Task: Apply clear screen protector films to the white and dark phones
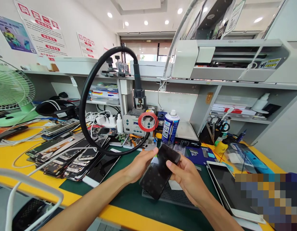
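Note:
A black smartphone (160,173) is held tilted between both hands, its dark glossy screen facing me with smudges on it. My left hand (141,165) grips its left edge, thumb near the top. On the right edge, my right hand (184,173) holds the phone with the thumb lying over the screen. Beneath it lies a dark perforated pad (182,196) on the green mat (129,200). A blue and white spray can (170,127) stands just behind the phone.
Stacked phone parts (73,157) cover the left side. White tablets (231,189) lie at right. A hot-air station (131,123) with a looped black hose (84,96) and a red tape roll (148,122) stand behind. A green fan (12,89) is far left; a tool holder (209,131) stands right.

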`<state>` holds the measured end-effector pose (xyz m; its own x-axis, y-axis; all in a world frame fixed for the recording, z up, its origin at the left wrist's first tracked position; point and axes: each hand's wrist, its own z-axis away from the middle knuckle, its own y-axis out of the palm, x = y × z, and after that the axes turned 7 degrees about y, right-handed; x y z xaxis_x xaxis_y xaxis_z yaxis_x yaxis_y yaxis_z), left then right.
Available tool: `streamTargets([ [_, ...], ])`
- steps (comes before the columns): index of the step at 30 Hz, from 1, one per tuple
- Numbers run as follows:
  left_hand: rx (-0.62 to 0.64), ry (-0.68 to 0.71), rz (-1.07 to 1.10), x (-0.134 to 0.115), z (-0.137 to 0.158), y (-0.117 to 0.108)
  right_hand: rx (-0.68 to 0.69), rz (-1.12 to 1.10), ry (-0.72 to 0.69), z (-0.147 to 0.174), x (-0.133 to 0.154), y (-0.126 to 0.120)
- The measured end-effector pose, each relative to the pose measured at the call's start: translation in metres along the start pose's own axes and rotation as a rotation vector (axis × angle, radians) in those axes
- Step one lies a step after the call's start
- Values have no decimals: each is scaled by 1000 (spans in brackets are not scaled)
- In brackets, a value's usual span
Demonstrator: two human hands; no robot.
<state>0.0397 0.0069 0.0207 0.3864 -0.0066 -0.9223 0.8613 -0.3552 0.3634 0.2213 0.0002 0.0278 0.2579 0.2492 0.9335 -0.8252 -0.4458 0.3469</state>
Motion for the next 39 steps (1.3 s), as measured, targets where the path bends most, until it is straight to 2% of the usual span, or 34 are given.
streamTargets([
  [5,53,52,-142,-1,1,2,-10,47,-1,-1,-4,-2],
  [14,43,67,-186,2,2,0,-23,93,3,-1,-2,-3],
  [26,34,19,-6,2,1,-3,-13,26,26,-1,-1,-1],
  [31,-15,12,-12,3,0,-5,-51,38,23,0,1,0],
  [39,-67,0,43,-3,0,-1,-35,38,23,0,2,-1],
])
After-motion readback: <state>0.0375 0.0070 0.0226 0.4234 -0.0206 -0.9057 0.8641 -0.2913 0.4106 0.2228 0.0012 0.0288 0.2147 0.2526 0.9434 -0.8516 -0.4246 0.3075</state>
